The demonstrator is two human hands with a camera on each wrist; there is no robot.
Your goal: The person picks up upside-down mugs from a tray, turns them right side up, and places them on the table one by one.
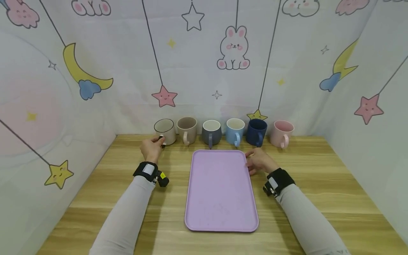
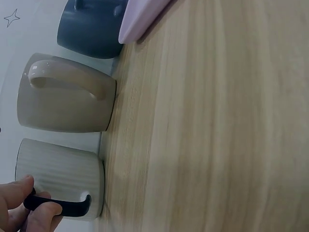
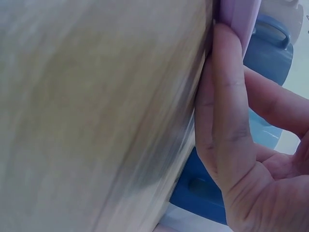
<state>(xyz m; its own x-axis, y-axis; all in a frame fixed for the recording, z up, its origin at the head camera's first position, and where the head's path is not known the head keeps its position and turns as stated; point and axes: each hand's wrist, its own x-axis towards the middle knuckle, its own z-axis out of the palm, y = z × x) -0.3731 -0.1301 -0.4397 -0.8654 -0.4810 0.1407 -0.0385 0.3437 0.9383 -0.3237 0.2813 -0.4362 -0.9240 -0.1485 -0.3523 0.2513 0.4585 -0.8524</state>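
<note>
My left hand (image 1: 151, 149) pinches the black handle (image 2: 72, 208) of a ribbed off-white mug (image 1: 168, 130) with a dark rim. That mug stands upright at the left end of a row of mugs. A beige mug (image 2: 63, 99) is just right of it. My right hand (image 1: 259, 160) touches the right side of a pale purple rectangular tray (image 1: 220, 191) near its far corner. In the right wrist view, extended fingers (image 3: 229, 92) lie low along the table, their tips at the tray's edge.
Rightward along the row stand a grey mug (image 1: 211, 134), a light blue mug (image 1: 234, 132), a navy mug (image 1: 255, 134) and a pink mug (image 1: 280, 134). Behind them hangs a white cloth (image 1: 197, 85) with cartoon prints. The wooden table (image 1: 318, 198) extends around the tray.
</note>
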